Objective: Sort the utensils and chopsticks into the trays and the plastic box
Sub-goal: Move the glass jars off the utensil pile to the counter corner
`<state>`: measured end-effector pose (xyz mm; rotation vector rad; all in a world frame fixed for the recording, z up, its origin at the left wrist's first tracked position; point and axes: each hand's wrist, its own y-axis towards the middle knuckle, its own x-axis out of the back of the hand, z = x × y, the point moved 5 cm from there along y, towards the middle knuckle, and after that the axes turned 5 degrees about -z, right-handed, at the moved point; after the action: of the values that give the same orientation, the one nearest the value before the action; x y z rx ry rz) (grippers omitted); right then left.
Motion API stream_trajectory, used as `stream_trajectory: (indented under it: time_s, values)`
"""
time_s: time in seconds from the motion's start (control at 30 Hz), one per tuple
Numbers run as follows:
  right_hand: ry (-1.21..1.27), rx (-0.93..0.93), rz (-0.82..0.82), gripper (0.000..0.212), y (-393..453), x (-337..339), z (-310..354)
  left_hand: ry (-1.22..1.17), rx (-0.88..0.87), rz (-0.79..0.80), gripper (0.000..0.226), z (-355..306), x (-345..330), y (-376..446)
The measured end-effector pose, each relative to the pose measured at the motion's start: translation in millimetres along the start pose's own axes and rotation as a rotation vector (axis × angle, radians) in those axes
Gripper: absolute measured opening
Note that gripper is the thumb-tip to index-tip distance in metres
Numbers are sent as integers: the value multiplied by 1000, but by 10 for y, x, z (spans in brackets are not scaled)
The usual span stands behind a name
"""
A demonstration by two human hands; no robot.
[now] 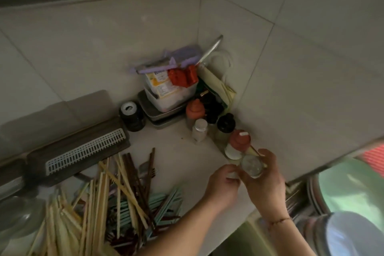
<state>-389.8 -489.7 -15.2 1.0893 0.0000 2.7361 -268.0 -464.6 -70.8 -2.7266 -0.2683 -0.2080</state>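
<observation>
The right hand (265, 181) wraps its fingers round a small clear glass jar (251, 167) at the end of a row of condiment bottles (239, 141), probably shifting it aside to free room on the desk (182, 151). The left hand (223, 181) meets it from the side; its fingers curl toward the jar, but whether they grip it I cannot tell. The chopsticks (116, 197), pale, brown and teal, lie in a loose heap, unsorted, near a white slotted tray (87, 149). A fork (145, 169) lies half-buried among them. The plastic box cannot be picked out with certainty.
</observation>
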Motion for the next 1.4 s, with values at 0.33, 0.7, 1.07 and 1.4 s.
stream_trajectory:
  time_s: [0.33,0.7,1.07,1.4]
  values:
    - [83,-137,-59,63,145,-134,-310,-120,73,5,41,-7,-249,62]
    - [110,-57,-94,55,299,-231,-320,-245,61,58,38,-124,-349,117]
    - [-197,18,-197,68,-77,-122,-50,-96,32,-35,27,-15,188,10]
    - [156,635,471,22,-1191,-1516,1871,-298,25,-699,18,366,2608,-992]
